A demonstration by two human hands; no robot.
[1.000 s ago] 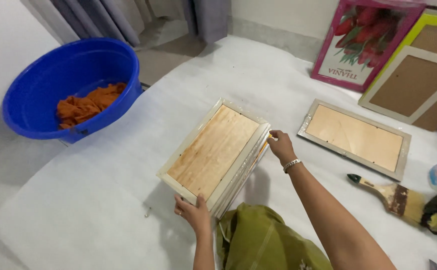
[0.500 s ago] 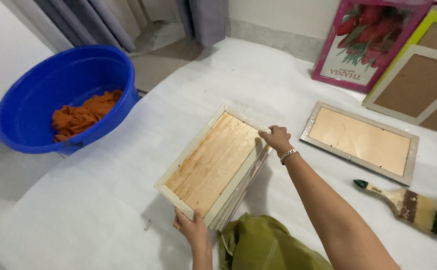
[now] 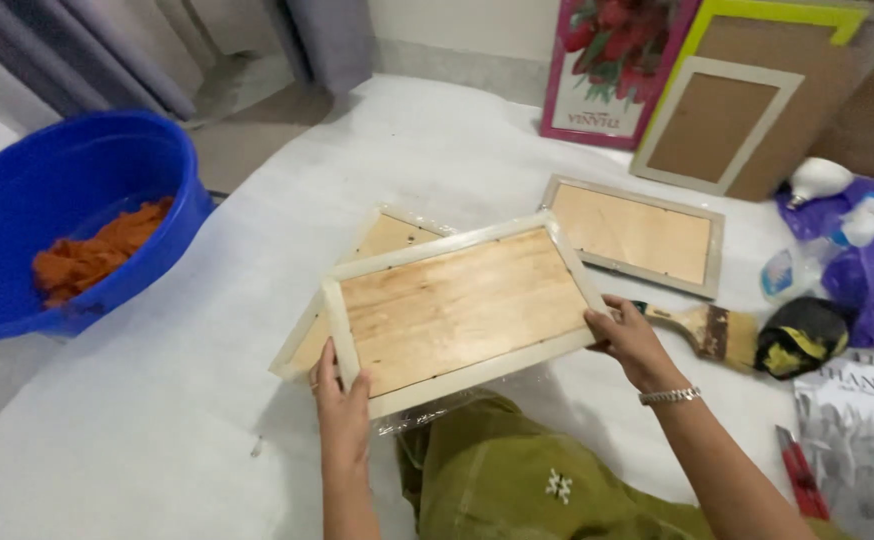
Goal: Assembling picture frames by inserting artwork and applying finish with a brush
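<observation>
I am gripping the near-left corner of the frame [image 3: 462, 308] with my left hand [image 3: 342, 405] and its right edge with my right hand [image 3: 630, 342], fingers closed round it. I am holding it level above a second frame [image 3: 382, 243] on the sheet [image 3: 157, 420], keeping both grips even so it doesn't tilt. Far left, the basin [image 3: 77, 215] is sitting well apart.

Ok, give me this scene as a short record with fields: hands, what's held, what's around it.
left hand: grips the near left corner of the wooden frame
right hand: grips its right edge
frame: lifted, tilted, back side up
underneath: second frame on the white sheet
right side: paintbrush, third frame
left side: blue tub holding orange cloth
</observation>
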